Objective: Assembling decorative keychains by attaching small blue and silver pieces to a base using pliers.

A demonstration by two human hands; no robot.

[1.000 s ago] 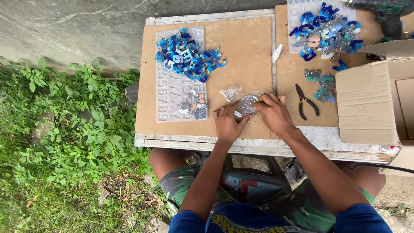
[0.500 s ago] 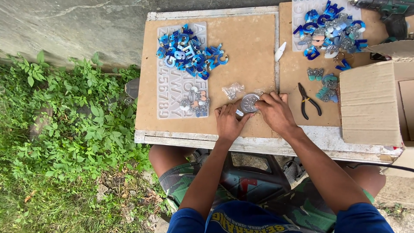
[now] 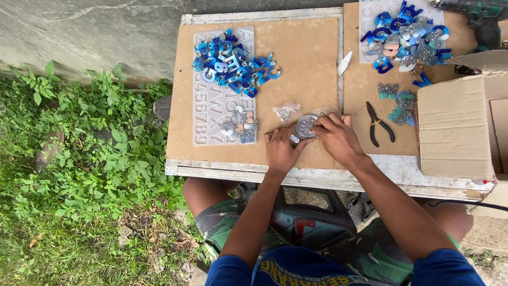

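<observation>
A small round silver glittery disc (image 3: 306,126) lies on the brown board (image 3: 296,69) near its front edge. My left hand (image 3: 280,151) pinches its lower left side, and my right hand (image 3: 337,139) holds its right side with the fingers curled over the rim. A tiny clear bag of metal bits (image 3: 286,111) lies just behind the disc. Left of my hands is a clear letter mould (image 3: 211,111) with a heap of blue resin letters (image 3: 233,63) on top and a few glittery pieces (image 3: 241,127) at its lower end.
Black pliers (image 3: 380,124) lie right of my right hand. A cardboard box (image 3: 460,127) stands at the right edge. Another pile of blue and silver letters (image 3: 407,32) sits at the back right, near a drill (image 3: 484,16). Green weeds (image 3: 84,153) grow left of the table.
Both hands stay on the disc in nearly the same spot; only the camera view has shifted slightly.
</observation>
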